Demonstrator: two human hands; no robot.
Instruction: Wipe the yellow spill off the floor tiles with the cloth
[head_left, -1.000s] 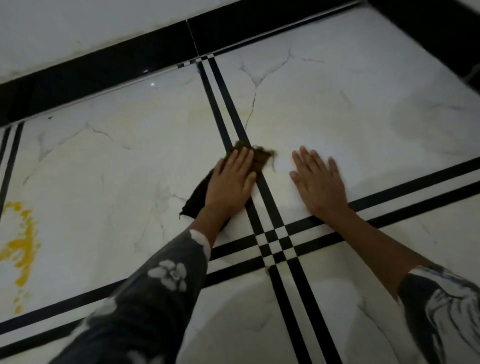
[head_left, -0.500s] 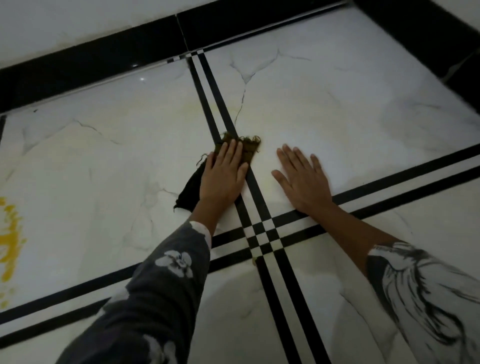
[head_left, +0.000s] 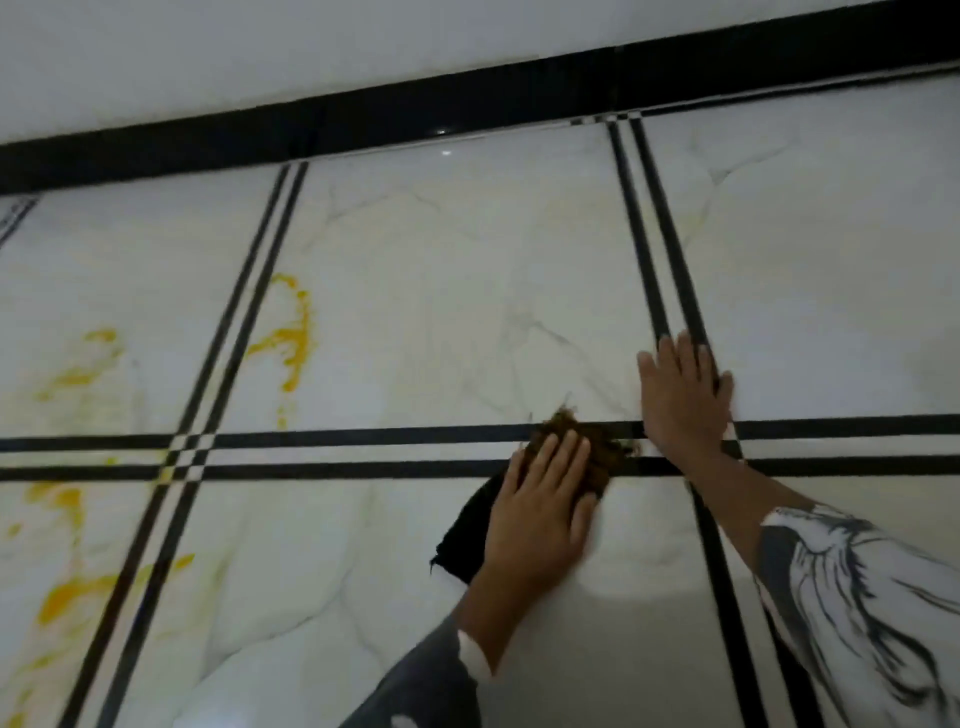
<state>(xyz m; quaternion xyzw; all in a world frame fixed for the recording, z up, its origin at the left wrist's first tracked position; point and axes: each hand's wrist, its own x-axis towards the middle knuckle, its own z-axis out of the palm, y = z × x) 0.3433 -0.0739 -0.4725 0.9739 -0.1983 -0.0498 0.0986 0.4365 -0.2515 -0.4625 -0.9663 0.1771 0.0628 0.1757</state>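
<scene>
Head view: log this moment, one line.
left hand pressing cloth | right hand flat on floor tiles | yellow spill unwiped, left

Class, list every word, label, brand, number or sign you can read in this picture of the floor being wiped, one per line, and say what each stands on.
None: no word, number, brand or sign shows anywhere.
The floor tiles bear only grey veining, black stripes and the yellow spill.
The cloth under the left hand shows no label.
The right sleeve carries a white print, no letters.
</scene>
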